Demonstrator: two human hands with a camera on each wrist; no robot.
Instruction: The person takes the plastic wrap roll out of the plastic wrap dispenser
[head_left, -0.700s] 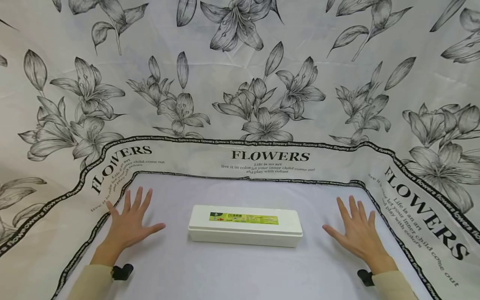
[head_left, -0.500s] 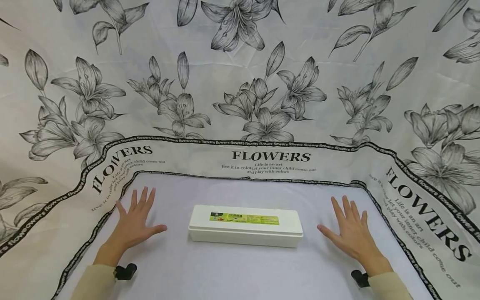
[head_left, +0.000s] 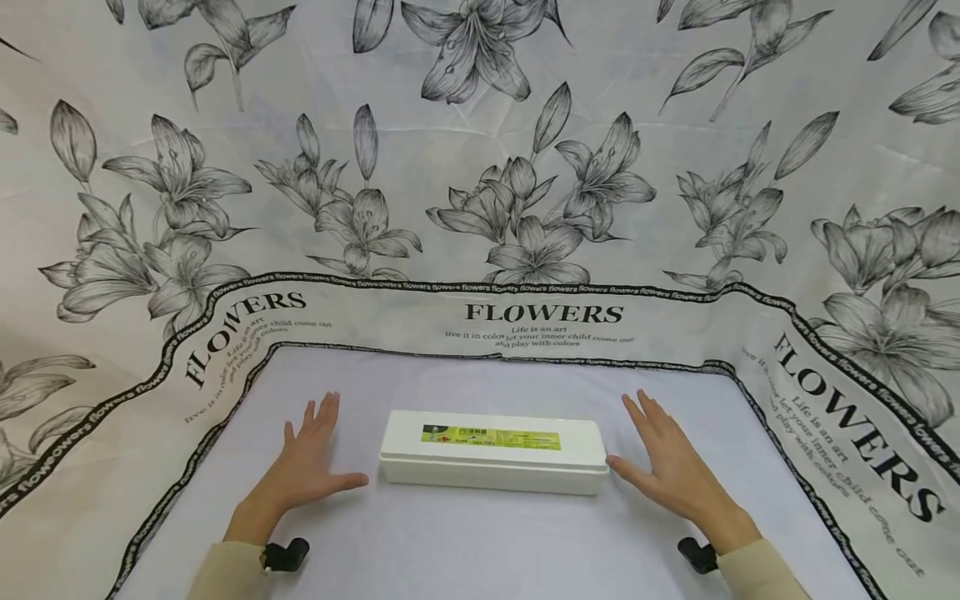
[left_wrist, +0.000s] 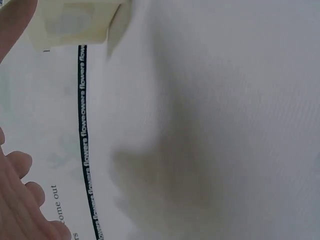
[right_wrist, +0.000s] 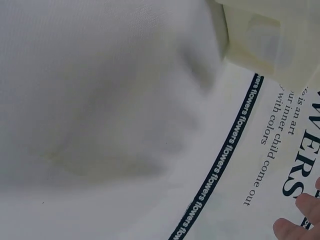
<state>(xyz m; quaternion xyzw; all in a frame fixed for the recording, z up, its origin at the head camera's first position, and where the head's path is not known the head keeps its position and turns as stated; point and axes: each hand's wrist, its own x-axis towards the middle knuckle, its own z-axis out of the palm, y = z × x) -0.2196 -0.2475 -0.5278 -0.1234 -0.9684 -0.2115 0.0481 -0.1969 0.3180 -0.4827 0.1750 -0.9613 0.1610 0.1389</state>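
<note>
A long white lidded box (head_left: 491, 475) with a green and yellow label (head_left: 491, 437) on its lid lies in the middle of the white tabletop. To its left, in the head view, my left hand (head_left: 303, 462) is spread, the thumb pointing at the box's left end with a small gap. My right hand (head_left: 671, 467) is at the other end, fingers straight, its thumb tip close to the box's right corner; whether it touches, I cannot tell. Both hands hold nothing. One end of the box (left_wrist: 75, 25) shows in the left wrist view, and the opposite end of the box (right_wrist: 265, 40) in the right.
A white cloth (head_left: 480, 533) covers the table, bordered by a black lettered band (head_left: 498, 357). Behind and at the sides hangs a curtain (head_left: 480, 208) with lily drawings and FLOWERS lettering. A black wrist camera (head_left: 287, 554) sits at the left sleeve, another wrist camera (head_left: 697, 556) at the right.
Both hands have moved inward toward the box's ends, the left hand rightward and the right hand leftward. Their fingers are less widely spread. The box stays in place.
</note>
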